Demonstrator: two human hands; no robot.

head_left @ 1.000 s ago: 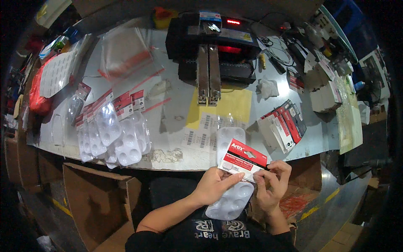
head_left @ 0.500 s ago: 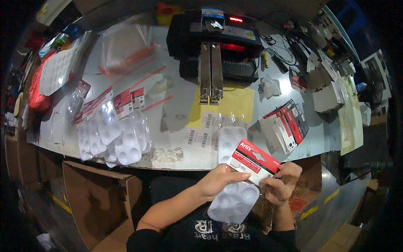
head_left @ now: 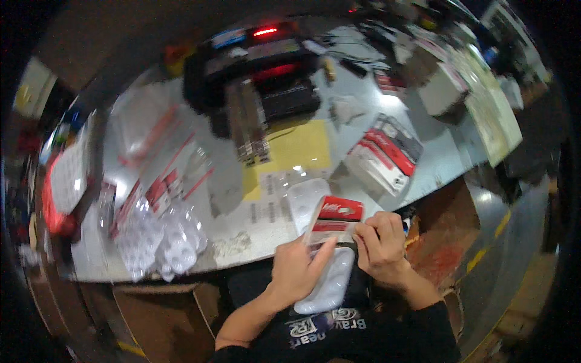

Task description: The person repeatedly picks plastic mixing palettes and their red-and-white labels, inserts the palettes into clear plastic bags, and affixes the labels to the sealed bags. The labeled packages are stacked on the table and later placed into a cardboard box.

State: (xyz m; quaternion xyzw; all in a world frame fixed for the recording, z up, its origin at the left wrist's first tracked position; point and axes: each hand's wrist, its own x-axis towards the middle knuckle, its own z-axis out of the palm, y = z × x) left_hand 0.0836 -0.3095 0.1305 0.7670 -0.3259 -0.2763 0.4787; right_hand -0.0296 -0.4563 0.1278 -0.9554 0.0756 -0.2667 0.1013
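Note:
My left hand (head_left: pixel 296 272) grips a bagged white paint palette (head_left: pixel 334 279) near its top, the thumb lying across the red and white header card (head_left: pixel 340 210). The palette hangs below the card, over my lap, tilted. At the card's right edge my right hand (head_left: pixel 382 247) is closed in a pinch, its fingertips on the card. Beyond the card, another white palette (head_left: pixel 304 198) in clear plastic lies at the table's front edge. A stack of red and white header cards (head_left: pixel 386 156) rests on the table to the right.
Several bagged palettes (head_left: pixel 158 239) are piled at the table's left front. A black machine (head_left: pixel 260 69) with red lights and metal rails (head_left: pixel 246 118) stands at the back. A yellow sheet (head_left: pixel 299 148) lies before it, and open cardboard boxes (head_left: pixel 166 308) stand below the table.
The whole view has swung round and blurred. The header card is more upright and bent, and the palette below it leans more. Both hands still hold on.

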